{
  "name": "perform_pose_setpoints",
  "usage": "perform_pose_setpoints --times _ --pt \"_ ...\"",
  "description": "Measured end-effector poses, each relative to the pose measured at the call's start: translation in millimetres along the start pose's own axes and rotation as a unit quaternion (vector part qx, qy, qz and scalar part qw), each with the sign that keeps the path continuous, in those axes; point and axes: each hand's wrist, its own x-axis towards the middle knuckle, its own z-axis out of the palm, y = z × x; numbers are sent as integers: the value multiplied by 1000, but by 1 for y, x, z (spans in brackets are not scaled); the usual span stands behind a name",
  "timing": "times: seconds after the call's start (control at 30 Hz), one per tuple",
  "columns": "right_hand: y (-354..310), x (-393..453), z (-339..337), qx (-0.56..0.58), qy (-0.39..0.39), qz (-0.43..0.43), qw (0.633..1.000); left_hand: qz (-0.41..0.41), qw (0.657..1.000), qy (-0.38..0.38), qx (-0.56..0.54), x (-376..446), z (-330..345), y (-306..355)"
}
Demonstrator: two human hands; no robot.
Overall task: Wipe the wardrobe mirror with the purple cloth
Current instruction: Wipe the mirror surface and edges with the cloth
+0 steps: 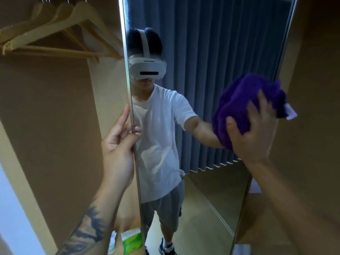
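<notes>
right hand [254, 129]: fingers spread flat, pressing bunched purple cloth [241, 105] to the glass; cloth sits under palm and bulges up past the fingertips
left hand [117, 142]: curled round the mirror's near edge, steadying the door
mirror [211, 61]: tall, long axis vertical; unwiped glass runs above, below and toward the left grip
nearer arm: right, judged to make the next stroke along that axis

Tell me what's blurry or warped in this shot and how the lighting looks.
Head view: the right hand and purple cloth are motion-smeared against the mirror; the hangers are soft. The wide lens bows the mirror's edges. Lighting is dim and warm, with no strong glare on the glass. The left hand on the mirror's edge is sharper.
</notes>
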Motion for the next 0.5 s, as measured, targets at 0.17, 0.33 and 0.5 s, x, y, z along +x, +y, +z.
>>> perform_pose_setpoints --times 0.17,0.33,0.5 --pt "-109 -20 41 49 63 145 986 -23 997 57 -41 -5 9 0" --pt "-181 -20 48 60 -66 -168 982 -31 997 -3 -74 -1 7 6" --pt "-106 -9 30 38 -92 -290 952 -46 997 25 -55 0 2 3"
